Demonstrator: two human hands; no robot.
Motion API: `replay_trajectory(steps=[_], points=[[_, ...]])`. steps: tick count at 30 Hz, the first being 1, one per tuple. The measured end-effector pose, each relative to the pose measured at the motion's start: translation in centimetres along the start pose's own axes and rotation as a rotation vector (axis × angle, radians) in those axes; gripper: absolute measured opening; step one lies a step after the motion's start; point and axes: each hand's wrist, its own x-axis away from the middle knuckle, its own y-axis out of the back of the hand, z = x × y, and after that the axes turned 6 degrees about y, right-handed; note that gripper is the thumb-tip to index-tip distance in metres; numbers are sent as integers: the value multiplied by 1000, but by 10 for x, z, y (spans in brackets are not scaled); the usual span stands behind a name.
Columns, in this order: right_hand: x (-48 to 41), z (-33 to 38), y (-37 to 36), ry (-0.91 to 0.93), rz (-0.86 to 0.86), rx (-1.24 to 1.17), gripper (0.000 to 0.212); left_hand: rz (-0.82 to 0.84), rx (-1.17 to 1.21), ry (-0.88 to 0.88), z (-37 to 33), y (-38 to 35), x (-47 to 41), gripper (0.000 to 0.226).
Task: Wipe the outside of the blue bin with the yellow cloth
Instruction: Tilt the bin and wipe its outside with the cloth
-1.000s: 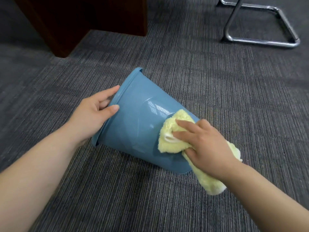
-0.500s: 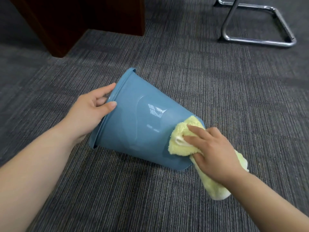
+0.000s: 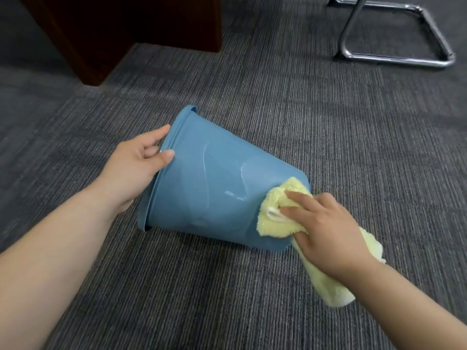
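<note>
The blue bin (image 3: 209, 190) lies on its side on grey carpet, its open rim to the left and its base to the right. My left hand (image 3: 136, 168) grips the rim, thumb on the outer wall and fingers curled inside. The fluffy yellow cloth (image 3: 274, 218) is pressed against the bin's wall close to the base. My right hand (image 3: 326, 231) holds the cloth there, fingers spread over it. The cloth's loose end trails under my wrist down to the carpet.
Dark brown wooden furniture (image 3: 121, 34) stands at the upper left. A chrome chair base (image 3: 394, 56) rests on the carpet at the upper right. Grey striped carpet (image 3: 328, 127) surrounds the bin.
My right hand has slid the cloth along the bin's wall from its middle toward the base. The left hand has kept its hold on the rim.
</note>
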Motion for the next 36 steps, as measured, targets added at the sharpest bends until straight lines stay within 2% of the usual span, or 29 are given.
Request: replay_trajectory(steps=[3,5,9,11,13,17,19,23,26,28,29,31,34,36], points=[[1,-22,-1,-194,-81,-11,43,1,10,26,1,2,1,49],[2,-24,-2,-248,-85,-23,42,-2,4,40,2,4,1,50],[1,-7,-7,-111,-42,-4,46,-10,-11,48,1,3,1,50],[-1,-7,-7,-126,-50,-12,45,12,-10,38,0,1,1,51],[-2,-13,-8,-196,-83,-18,43,112,-34,39,-4,4,2,59],[0,-20,-10,-255,-101,2,41,453,-116,93,-19,16,6,83],[0,-19,-10,-261,-86,2,41,493,-124,87,-22,19,9,85],[0,-22,-11,-279,-88,2,42,336,10,73,-19,12,8,75],[2,-24,-13,-292,-100,-21,41,37,79,5,-11,-4,7,34],[3,-22,-14,-288,-97,-37,41,-154,11,-51,-5,-11,6,22],[3,-21,-14,-294,-94,-36,40,-197,-22,-83,-4,-12,6,21],[3,-25,-14,-328,-104,-29,40,-121,-76,-150,-5,-12,9,30],[3,-33,-10,-421,-121,-53,41,197,-270,-152,-7,-11,15,70],[3,-35,-10,-448,-122,-79,41,281,-405,-146,-10,-10,18,84]])
